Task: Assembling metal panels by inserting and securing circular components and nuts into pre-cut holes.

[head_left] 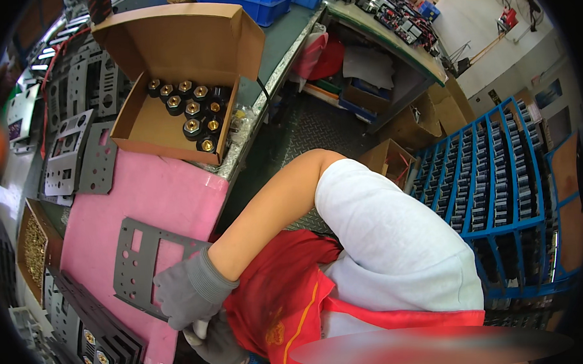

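Note:
A flat dark-grey metal panel (136, 270) with round holes and rectangular cutouts lies on a pink mat (91, 223). My right hand (195, 287), in a grey knitted glove, reaches over the panel's near edge with its fingers curled down around it. Just below, close to my body, is my left hand (214, 345), gloved in grey with a blue band at the wrist. Its fingers look closed near the mat's edge; a small pale bit shows at their tips, too small to name. The right hand partly hides it.
An open cardboard box (166, 132) holds several black knobs with brass centres. More grey panels (69, 152) lie beyond the mat. Stacked dark panels (103, 333) and a box of small brass screws (34, 248) stand along the left. A blue rack (480, 174) of cylinders is at right.

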Demonstrator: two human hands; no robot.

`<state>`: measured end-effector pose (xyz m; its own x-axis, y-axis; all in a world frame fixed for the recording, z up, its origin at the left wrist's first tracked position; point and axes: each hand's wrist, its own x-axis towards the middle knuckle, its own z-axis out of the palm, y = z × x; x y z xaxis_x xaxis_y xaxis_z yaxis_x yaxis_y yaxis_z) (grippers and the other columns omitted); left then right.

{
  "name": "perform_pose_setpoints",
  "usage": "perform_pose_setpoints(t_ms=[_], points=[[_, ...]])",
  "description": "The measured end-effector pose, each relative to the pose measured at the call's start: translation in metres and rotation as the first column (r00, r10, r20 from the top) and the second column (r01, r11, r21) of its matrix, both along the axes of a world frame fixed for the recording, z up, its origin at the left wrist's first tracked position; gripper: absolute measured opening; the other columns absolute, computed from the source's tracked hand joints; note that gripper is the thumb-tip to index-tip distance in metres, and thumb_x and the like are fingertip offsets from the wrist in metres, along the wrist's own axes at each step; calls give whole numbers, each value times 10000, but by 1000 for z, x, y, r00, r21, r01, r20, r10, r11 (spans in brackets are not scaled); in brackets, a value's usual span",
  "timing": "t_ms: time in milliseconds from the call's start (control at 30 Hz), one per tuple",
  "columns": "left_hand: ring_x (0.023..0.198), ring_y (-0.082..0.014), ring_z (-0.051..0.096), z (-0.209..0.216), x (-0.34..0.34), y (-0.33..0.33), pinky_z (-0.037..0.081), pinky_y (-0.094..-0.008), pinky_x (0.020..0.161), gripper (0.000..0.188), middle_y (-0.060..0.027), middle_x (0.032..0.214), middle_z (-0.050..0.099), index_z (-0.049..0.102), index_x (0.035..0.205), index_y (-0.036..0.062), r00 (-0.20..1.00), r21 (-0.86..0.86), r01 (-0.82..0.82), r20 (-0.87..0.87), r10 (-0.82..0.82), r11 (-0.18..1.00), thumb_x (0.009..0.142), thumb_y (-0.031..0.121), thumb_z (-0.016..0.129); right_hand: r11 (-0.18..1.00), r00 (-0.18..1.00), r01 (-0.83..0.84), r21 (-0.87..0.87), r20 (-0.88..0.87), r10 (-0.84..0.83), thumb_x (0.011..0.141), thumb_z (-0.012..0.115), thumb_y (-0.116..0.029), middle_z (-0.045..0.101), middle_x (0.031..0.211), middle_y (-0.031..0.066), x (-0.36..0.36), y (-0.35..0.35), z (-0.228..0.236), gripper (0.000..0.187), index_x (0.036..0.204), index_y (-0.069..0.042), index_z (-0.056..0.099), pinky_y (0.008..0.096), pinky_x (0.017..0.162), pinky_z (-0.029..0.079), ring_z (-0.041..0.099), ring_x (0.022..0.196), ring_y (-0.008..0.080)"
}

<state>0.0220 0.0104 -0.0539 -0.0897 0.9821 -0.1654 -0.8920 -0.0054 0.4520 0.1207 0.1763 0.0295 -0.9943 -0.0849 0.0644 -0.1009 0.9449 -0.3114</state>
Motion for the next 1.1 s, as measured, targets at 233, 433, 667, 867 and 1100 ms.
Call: perform_pose_setpoints(t_ms=[233, 433, 667, 867, 1100], points=[[1098, -249, 543, 17, -1, -10, 380, -440, 1004, 478, -99, 1161, 600, 545, 1221, 56, 993, -115, -109, -59, 103, 987, 877, 379, 622, 983, 974, -136, -126, -199, 110, 691, 697, -217, 611, 999, 81, -4, 5, -2, 267, 930, -117, 632, 395, 822, 455, 584, 983, 246], [1050, -306, 592, -3, 3, 2, 469, -466, 912, 420, -136, 1129, 634, 565, 1196, 44, 994, -5, -107, -28, 107, 994, 915, 356, 560, 985, 988, -128, -115, -106, 116, 822, 623, -258, 606, 941, 101, 5, 10, -3, 209, 965, -106, 620, 427, 784, 468, 588, 900, 315], [1160, -236, 546, -6, -1, -8, 424, -424, 1015, 455, -97, 1240, 584, 507, 1278, 26, 996, -41, -39, 73, 42, 998, 954, 343, 528, 939, 984, -119, -323, 91, 156, 844, 649, -264, 569, 905, 97, 0, 21, 4, 222, 1006, -117, 616, 419, 774, 441, 566, 862, 291], [1142, -223, 553, -7, -5, -4, 423, -429, 1018, 433, -90, 1241, 586, 525, 1261, 29, 994, 26, 5, 109, -8, 1000, 963, 342, 523, 923, 978, -187, -337, -156, 141, 831, 679, -264, 600, 961, 81, 0, 21, -12, 220, 970, -100, 629, 404, 777, 449, 579, 901, 268], [1149, -230, 548, -15, -2, -4, 414, -448, 1024, 415, -94, 1246, 580, 520, 1268, 35, 988, 34, -32, 154, 27, 999, 968, 323, 516, 977, 962, -4, -213, 264, 62, 857, 654, -279, 612, 989, 77, -7, 13, 15, 201, 969, -113, 635, 394, 795, 446, 584, 915, 262]])
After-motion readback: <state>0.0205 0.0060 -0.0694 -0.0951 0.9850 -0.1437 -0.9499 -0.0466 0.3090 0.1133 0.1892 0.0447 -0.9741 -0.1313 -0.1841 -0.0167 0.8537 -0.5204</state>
